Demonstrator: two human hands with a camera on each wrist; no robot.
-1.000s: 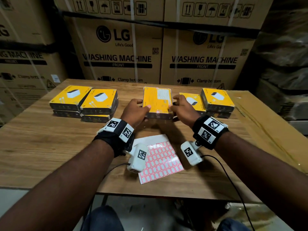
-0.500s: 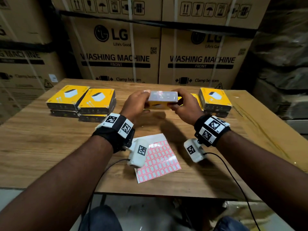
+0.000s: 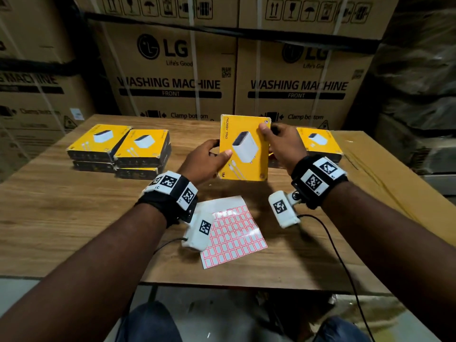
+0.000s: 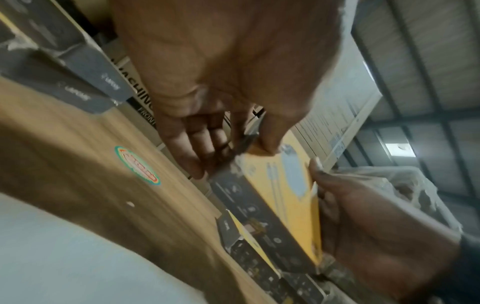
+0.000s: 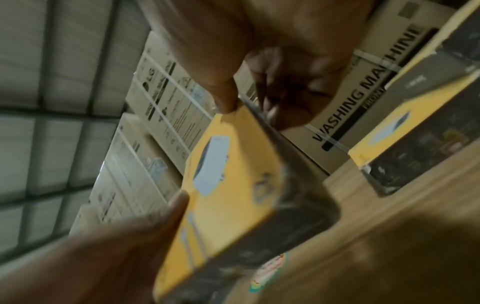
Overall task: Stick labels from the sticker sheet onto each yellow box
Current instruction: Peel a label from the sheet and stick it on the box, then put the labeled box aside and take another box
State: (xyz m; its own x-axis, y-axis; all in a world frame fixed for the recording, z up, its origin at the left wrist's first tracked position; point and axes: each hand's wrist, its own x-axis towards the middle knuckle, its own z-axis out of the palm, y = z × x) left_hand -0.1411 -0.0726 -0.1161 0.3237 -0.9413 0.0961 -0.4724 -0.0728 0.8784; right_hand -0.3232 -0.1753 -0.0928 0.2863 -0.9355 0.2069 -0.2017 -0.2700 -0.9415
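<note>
We see both hands holding one flat yellow cardboard box printed with a white charger (image 3: 243, 149) above the middle of the wooden table (image 3: 54, 208), its printed face tilted up toward the head camera; the left hand (image 3: 206, 161) grips the box's left edge, thumb lying across the yellow face and fingers curled behind it; the right hand (image 3: 283, 146) grips the right edge near the upper corner, thumb tip on the face and the other fingers folded behind; the left wrist view shows the dark side panel of the held box (image 4: 262, 214) between both hands. The white sticker sheet of red-bordered labels (image 3: 234, 233) lies flat near the table's front edge, just under the held box and partly covered by the left wrist camera. Toward the far left corner sit four more yellow boxes (image 3: 121, 150) in two touching stacks of two; near the far right corner another yellow box (image 3: 318, 141) tops a stack behind the right hand. Large brown washing-machine cartons (image 3: 172, 70) stand behind the table's far edge.
</note>
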